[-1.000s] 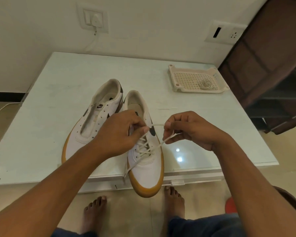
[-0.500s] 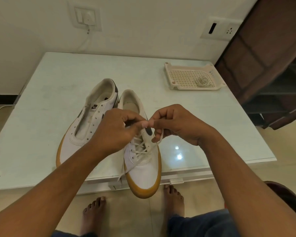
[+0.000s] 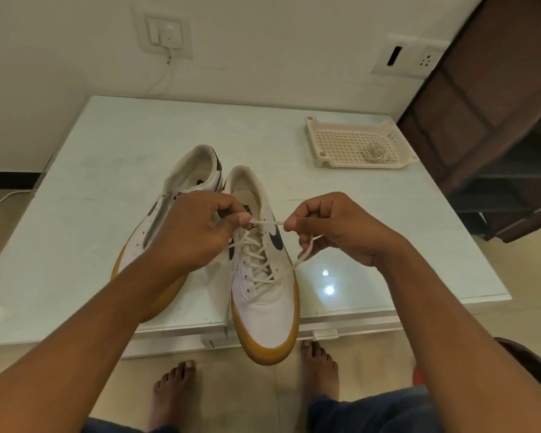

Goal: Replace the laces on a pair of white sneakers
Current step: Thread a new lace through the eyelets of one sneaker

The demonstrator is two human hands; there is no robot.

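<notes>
Lace (image 3: pixel 267 222) is stretching as a short, near-level span between the two hands, just above the top eyelets of the laced sneaker (image 3: pixel 264 310). Crisscross rows are already running up the lower eyelets. This shoe is sitting on the table (image 3: pixel 107 151) with its gum toe overhanging the near edge.

Left hand (image 3: pixel 191 232) is pinching one end of the span between thumb and forefinger, other fingers curled. Right hand (image 3: pixel 338 232) is pinching the other end the same way; a slack length is trailing from under it down to the shoe's side.

Change: half a second ago the fingertips were meeting over the tongue; now the hands are drawing apart and the span is pulling straight. Reads as a cross or first knot being tightened, so this shoe is likely nearing done. Can't see the knot itself, it's under the left fingers.

Unlaced sneaker (image 3: pixel 138 242) is lying touching alongside, eyelets bare, partly under the left forearm, so half the task is still remaining. Farther back right, a perforated tray (image 3: pixel 314 145) is holding a coiled lace (image 3: pixel 376 153), probably for that shoe. Bare feet (image 3: pixel 172 389) are showing below the table.
</notes>
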